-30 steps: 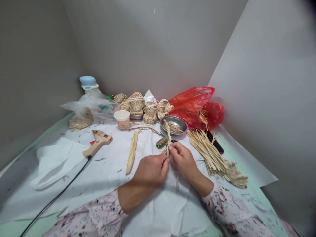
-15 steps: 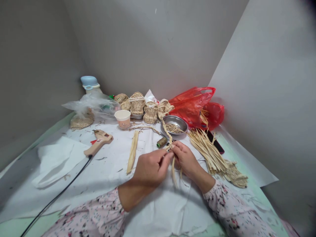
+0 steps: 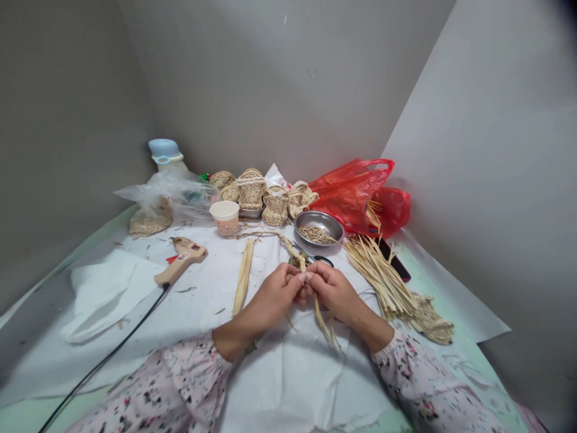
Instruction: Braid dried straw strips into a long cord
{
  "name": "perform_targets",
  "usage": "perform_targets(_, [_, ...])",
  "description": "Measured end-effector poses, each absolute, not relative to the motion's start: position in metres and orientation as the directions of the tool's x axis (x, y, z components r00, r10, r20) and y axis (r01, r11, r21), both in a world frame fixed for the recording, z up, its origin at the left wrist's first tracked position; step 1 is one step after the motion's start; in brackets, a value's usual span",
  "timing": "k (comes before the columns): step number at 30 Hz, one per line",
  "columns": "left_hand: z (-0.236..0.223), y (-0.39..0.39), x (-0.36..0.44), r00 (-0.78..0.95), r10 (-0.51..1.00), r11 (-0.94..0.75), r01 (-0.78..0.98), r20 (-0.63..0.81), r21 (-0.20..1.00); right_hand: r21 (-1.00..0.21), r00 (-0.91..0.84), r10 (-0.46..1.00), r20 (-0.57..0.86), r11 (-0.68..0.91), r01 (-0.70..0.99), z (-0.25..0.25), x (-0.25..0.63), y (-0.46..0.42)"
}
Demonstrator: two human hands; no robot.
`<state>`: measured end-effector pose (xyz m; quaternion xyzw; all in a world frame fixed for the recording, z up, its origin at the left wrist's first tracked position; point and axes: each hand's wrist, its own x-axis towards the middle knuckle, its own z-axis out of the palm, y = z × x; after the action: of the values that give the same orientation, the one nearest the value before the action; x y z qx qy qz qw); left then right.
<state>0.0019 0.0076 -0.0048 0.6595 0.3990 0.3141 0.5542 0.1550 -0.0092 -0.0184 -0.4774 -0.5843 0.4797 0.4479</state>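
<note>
A pale straw braid (image 3: 288, 245) runs from the table up to my fingers, with loose strands (image 3: 323, 319) hanging below them. My left hand (image 3: 282, 288) pinches the braid from the left, thumb and fingertips pressed together. From the right, my right hand (image 3: 332, 290) grips the same spot, its thumb touching the left one. Just beyond the hands lie scissors (image 3: 323, 261), mostly hidden, and a thread spool partly covered by the braid. A flat straw strip (image 3: 243, 276) rests left of my left hand.
A glue gun (image 3: 183, 261) with a black cord lies left. Behind stand a paper cup (image 3: 225, 218), several woven straw pieces (image 3: 251, 189) and a metal bowl (image 3: 331, 224) holding straw bits. Right are a straw bundle (image 3: 383, 276), a phone (image 3: 396, 261) and red bags (image 3: 351, 189).
Both hands have drawn closer together and slightly lower, thumbs now meeting. The braid has dropped from across the bowl's edge to lie further left, uncovering the scissors' handle.
</note>
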Motion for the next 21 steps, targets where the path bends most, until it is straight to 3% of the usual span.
perform_targets(6, [-0.007, 0.010, -0.001, 0.509, 0.841, 0.036, 0.289, -0.185, 0.957, -0.923, -0.153, 0.976, 0.154, 0.197, 0.330, -0.014, 0.156, -0.012])
perform_targets(15, [-0.006, 0.014, -0.008, 0.570, 0.774, 0.232, 0.151, -0.276, 0.961, -0.849, -0.181, 0.958, 0.224, 0.283, 0.447, -0.011, 0.163, -0.009])
perform_targets(21, [-0.016, 0.014, -0.004, 0.463, 0.834, 0.273, 0.128, -0.300, 0.954, -0.783, -0.106, 0.989, 0.104, 0.147, 0.605, -0.005, 0.168, -0.007])
